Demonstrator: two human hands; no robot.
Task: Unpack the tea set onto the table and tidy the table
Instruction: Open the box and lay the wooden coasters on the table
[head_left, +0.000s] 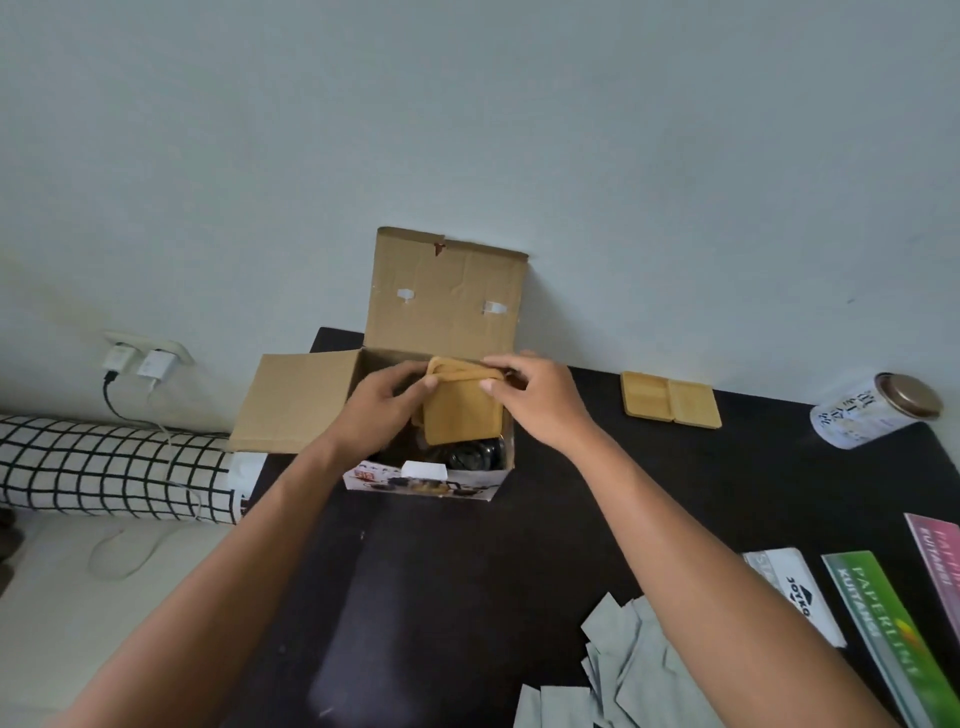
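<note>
An open cardboard box (444, 291) stands at the far edge of the black table (457, 582), its lid flap upright against the wall. Both hands hold wooden coasters (464, 413) over the box opening, edge-up; they look like a small stack. My left hand (384, 405) grips their left side, and my right hand (530, 397) pinches the top right corner. Dark tea ware (475, 453) and a white card (424, 469) show inside the box below. Two more wooden coasters (670, 400) lie flat on the table to the right.
A white tea tin (872, 413) lies on its side at the far right. Grey paper pieces (623, 670) and coloured paper packs (878, 623) sit at the near right. A checked pillow (114, 470) and charger cables (135, 364) are left of the table.
</note>
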